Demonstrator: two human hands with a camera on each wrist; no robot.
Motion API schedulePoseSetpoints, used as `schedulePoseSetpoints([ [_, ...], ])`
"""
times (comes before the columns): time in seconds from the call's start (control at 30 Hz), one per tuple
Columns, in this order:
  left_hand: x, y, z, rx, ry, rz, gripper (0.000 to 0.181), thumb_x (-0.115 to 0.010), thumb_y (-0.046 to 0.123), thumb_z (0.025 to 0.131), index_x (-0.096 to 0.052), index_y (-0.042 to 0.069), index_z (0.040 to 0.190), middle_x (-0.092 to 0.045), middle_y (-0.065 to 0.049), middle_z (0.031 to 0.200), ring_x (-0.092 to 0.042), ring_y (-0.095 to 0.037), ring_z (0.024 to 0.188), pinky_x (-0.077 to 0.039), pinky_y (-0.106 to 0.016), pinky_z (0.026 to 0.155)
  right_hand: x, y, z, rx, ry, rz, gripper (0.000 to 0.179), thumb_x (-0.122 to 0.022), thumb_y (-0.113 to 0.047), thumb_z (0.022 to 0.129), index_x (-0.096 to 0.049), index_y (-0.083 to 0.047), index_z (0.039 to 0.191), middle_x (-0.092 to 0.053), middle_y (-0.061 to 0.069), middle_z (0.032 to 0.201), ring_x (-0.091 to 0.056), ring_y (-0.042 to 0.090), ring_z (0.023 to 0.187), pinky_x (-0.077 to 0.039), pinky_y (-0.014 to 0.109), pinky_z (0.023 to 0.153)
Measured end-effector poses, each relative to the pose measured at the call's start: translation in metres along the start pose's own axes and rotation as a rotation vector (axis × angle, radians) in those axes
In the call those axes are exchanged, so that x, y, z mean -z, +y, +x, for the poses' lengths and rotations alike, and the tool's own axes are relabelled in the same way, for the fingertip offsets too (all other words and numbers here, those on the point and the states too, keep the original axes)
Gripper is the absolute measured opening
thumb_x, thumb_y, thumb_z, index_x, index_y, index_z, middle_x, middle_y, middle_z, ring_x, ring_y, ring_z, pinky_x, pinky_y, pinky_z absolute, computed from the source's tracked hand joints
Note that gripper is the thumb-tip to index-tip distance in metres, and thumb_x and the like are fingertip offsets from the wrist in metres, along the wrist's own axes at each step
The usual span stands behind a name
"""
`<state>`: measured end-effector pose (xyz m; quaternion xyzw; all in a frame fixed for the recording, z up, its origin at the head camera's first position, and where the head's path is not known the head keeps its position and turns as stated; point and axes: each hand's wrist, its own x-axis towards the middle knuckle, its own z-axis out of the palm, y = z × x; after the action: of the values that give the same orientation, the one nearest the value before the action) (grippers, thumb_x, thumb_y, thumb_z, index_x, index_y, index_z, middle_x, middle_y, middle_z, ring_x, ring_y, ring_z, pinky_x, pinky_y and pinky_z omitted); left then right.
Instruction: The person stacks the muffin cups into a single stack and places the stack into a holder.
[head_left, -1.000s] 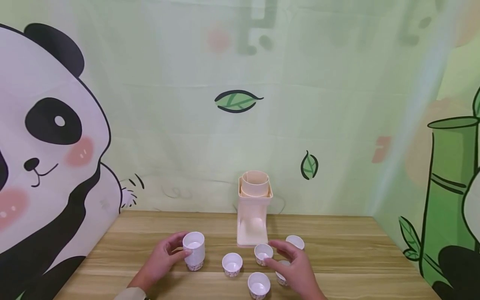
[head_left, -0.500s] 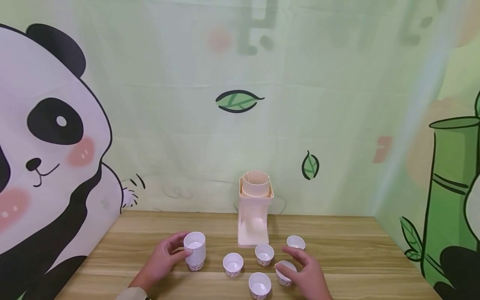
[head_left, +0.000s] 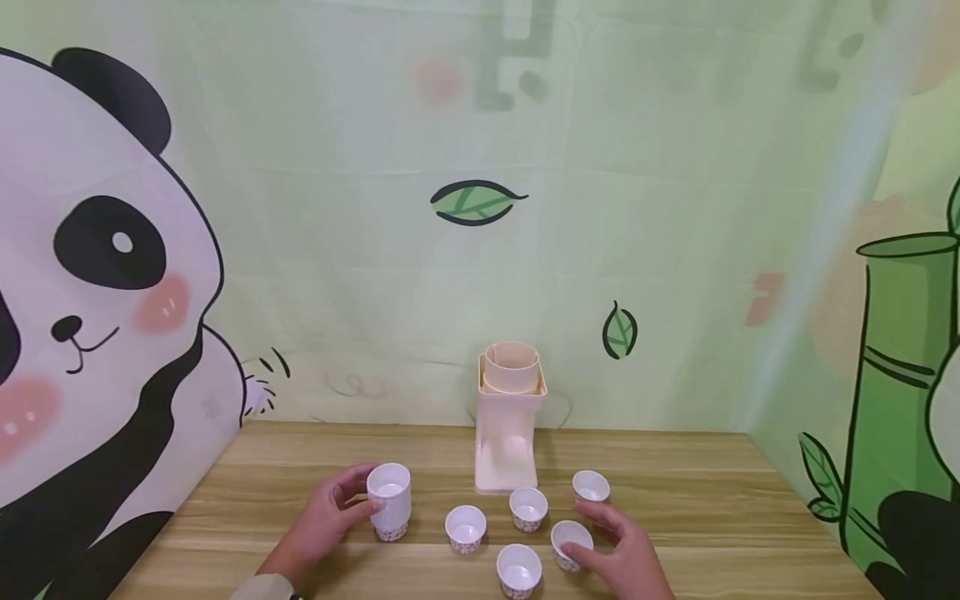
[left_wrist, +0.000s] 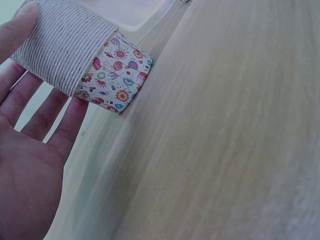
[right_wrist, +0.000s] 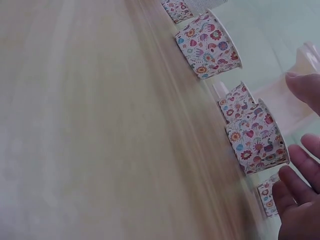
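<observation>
My left hand (head_left: 330, 521) grips a tall stack of white paper cups (head_left: 390, 504) from the left, thumb on the near side and fingers on the far side. The left wrist view shows the stack's many rims (left_wrist: 67, 42) and a floral print on the lowest cup (left_wrist: 117, 75). My right hand (head_left: 626, 554) is at the front right paper cup (head_left: 564, 558), its thumb overlapping the rim and its fingers beyond it. In the right wrist view the thumb and loosely bent fingers stand spread beside this floral cup (right_wrist: 255, 140).
Single paper cups stand on the wooden table (head_left: 315, 450): one left of centre (head_left: 465, 531), one at the front (head_left: 519, 572), one in the middle (head_left: 528, 510), one at the back right (head_left: 591, 486). Behind them stands a pale pink holder (head_left: 506, 442) with a round tube on top.
My right hand has moved right, from the middle cup to the front right cup, uncovering the cups behind it. My left hand and the stack stay in place.
</observation>
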<state>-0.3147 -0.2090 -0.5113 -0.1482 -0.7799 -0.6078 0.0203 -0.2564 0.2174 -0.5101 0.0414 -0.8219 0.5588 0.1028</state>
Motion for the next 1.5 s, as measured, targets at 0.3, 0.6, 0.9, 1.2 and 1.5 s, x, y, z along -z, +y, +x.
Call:
schedulePoseSetpoints([
  [0.3, 0.0, 0.002, -0.001, 0.005, 0.001, -0.014, 0.056, -0.076, 0.014, 0.092, -0.054, -0.002, 0.142, -0.067, -0.021, 0.13, -0.064, -0.01, 0.113, -0.052, -0.02, 0.096, 0.005, 0.003, 0.003, -0.03, -0.109, -0.033, 0.063, -0.093, -0.018, 0.072, -0.067, -0.003, 0.128, -0.069, 0.012, 0.133, -0.066, 0.023, 0.119, -0.05, 0.027, 0.101],
  [0.6, 0.0, 0.002, 0.0, 0.01, 0.002, -0.013, 0.057, -0.077, 0.013, 0.091, -0.055, -0.001, 0.142, -0.067, -0.021, 0.129, -0.065, -0.015, 0.114, -0.052, -0.021, 0.096, 0.008, 0.009, 0.008, -0.031, -0.219, -0.016, 0.067, -0.093, -0.021, 0.074, -0.064, 0.002, 0.129, -0.069, 0.015, 0.13, -0.064, 0.032, 0.124, -0.05, 0.019, 0.097],
  [0.9, 0.0, 0.001, 0.0, 0.016, 0.0, -0.02, 0.057, -0.077, 0.013, 0.091, -0.055, -0.001, 0.142, -0.067, -0.021, 0.129, -0.065, -0.011, 0.113, -0.052, -0.021, 0.096, 0.007, 0.008, 0.009, -0.045, -0.235, -0.039, 0.07, -0.093, -0.022, 0.074, -0.063, 0.003, 0.132, -0.066, 0.018, 0.134, -0.062, 0.036, 0.127, -0.047, 0.015, 0.094],
  [1.2, 0.0, 0.001, 0.0, 0.01, 0.009, -0.013, 0.057, -0.077, 0.013, 0.091, -0.055, -0.002, 0.142, -0.068, -0.021, 0.128, -0.065, -0.01, 0.112, -0.052, -0.021, 0.096, 0.007, 0.009, 0.01, -0.031, -0.247, -0.058, 0.069, -0.094, -0.022, 0.073, -0.064, 0.002, 0.13, -0.066, 0.018, 0.134, -0.06, 0.037, 0.128, -0.048, 0.015, 0.094],
  [1.5, -0.001, 0.002, -0.001, 0.011, 0.01, -0.013, 0.056, -0.077, 0.013, 0.091, -0.055, -0.001, 0.141, -0.067, -0.021, 0.129, -0.065, -0.009, 0.112, -0.052, -0.02, 0.096, 0.007, 0.009, 0.01, -0.029, -0.241, -0.067, 0.065, -0.094, -0.023, 0.072, -0.067, -0.001, 0.127, -0.066, 0.017, 0.133, -0.062, 0.034, 0.126, -0.049, 0.016, 0.093],
])
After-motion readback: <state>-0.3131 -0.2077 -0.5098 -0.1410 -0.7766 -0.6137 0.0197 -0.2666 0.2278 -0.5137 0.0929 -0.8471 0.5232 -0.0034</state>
